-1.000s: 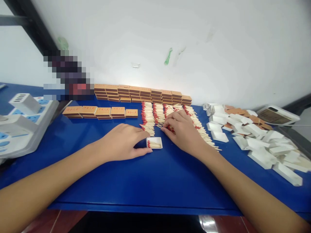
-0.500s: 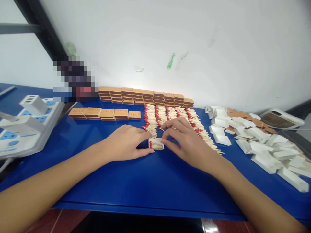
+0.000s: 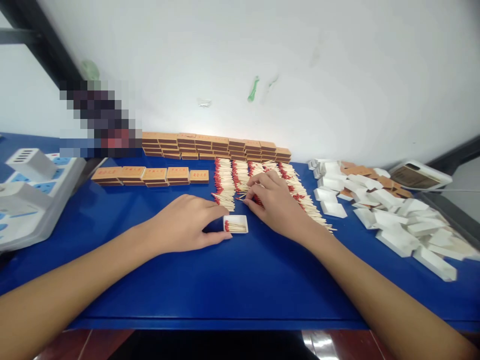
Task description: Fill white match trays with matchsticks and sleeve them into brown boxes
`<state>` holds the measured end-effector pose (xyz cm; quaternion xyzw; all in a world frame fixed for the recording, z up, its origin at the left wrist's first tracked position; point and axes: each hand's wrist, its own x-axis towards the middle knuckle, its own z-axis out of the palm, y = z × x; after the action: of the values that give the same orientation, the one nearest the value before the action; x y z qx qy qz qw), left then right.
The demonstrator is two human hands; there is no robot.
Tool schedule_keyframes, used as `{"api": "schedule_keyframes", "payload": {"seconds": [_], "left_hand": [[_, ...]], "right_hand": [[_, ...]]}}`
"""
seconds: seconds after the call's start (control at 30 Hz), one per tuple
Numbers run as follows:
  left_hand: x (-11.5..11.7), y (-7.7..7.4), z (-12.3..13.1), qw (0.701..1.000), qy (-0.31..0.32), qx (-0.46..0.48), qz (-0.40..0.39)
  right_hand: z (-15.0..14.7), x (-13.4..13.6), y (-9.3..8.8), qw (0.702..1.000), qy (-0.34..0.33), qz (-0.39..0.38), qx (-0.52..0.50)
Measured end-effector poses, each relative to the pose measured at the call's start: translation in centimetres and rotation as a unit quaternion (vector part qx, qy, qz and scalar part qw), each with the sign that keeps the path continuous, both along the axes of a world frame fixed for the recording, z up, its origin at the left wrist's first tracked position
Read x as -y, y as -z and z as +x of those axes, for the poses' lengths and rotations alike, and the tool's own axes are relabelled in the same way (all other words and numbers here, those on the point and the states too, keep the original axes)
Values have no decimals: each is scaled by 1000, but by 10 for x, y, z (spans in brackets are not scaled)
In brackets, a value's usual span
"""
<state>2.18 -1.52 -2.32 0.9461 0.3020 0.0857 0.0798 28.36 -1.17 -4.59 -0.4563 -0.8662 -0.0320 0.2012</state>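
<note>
My left hand point(image 3: 192, 223) lies on the table with thumb and fingers closed about the left end of a small white matchbox tray point(image 3: 240, 229). Inside the tray, several red-headed matches lie along the near side. Just above and right of it is my right hand point(image 3: 269, 199), its thumb and index finger pinched at the near edge of the match rows. A single match point(image 3: 240, 199) pokes out left from those fingertips. Rows of loose matches point(image 3: 224, 180) spread beyond both hands, partly hidden by the right one.
Closed matchboxes point(image 3: 155, 176) stand in a row at left, with a longer stack point(image 3: 202, 142) along the wall. White trays point(image 3: 397, 235) and brown sleeves point(image 3: 403, 192) pile up at right, near a phone point(image 3: 422, 175). A power strip point(image 3: 45, 200) sits at far left.
My right hand has moved away from the tray to the edge of the match rows. My left hand still holds the tray. The whole view has shifted slightly.
</note>
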Motion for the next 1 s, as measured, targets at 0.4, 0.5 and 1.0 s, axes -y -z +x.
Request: {"api": "schedule_keyframes", "payload": {"seconds": [0.4,0.5,1.0], "left_hand": [[-5,0,0,1000,-21,9,-18],[-3,1,0,1000,-14,13,-12],[-1,3,0,1000,-8,10,-5]], "right_hand": [[-2,31,-25,993,-84,-61,-52],[-9,35,-23,991,-101,-63,-54],[10,17,-21,994,-70,-37,-69]]}}
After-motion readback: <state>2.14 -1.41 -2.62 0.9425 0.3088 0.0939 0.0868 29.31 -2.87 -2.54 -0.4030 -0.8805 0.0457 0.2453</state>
